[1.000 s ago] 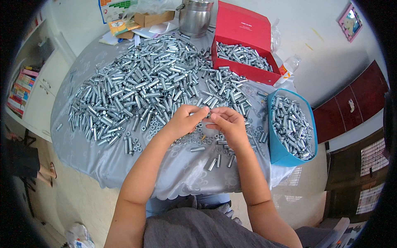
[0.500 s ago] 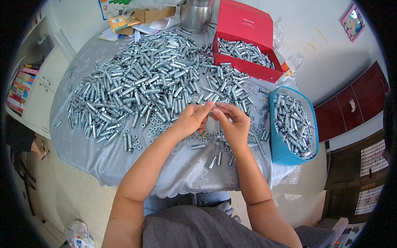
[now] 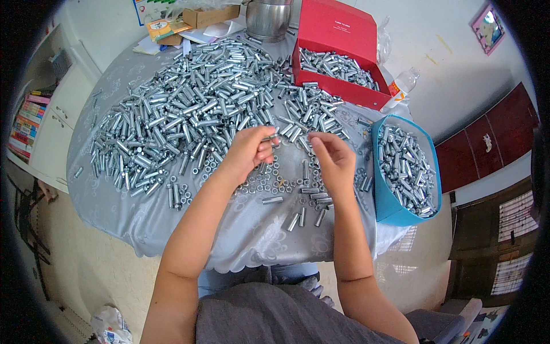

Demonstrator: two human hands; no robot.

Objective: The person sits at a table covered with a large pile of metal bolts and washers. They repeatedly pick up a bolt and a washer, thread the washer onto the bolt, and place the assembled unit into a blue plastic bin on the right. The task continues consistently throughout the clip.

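My left hand point(image 3: 251, 152) hovers over the near edge of a big heap of silver expansion bolts point(image 3: 189, 109). Its thumb and fingers are pinched on a small silver metal part point(image 3: 274, 136), mostly covered by the fingertips. To the right, apart from it, my right hand point(image 3: 335, 160) is raised with thumb and forefinger close together; whatever they may hold is too small to make out. Between and below the hands lie many loose nuts and washers point(image 3: 264, 182). Several metal sleeves point(image 3: 295, 221) rest nearer to me on the grey tablecloth point(image 3: 246, 238).
At right stands a blue fabric bin point(image 3: 392, 200) full of bolts. Behind it are a plastic bottle point(image 3: 404, 86) and a lidded red box point(image 3: 344, 94) holding more. A steel pot point(image 3: 268, 20), a cardboard box point(image 3: 211, 16) and papers sit at the back.
My hands, together half a second ago, have drawn apart. The left moved left and slightly up with the small metal part; the right shifted a little right.
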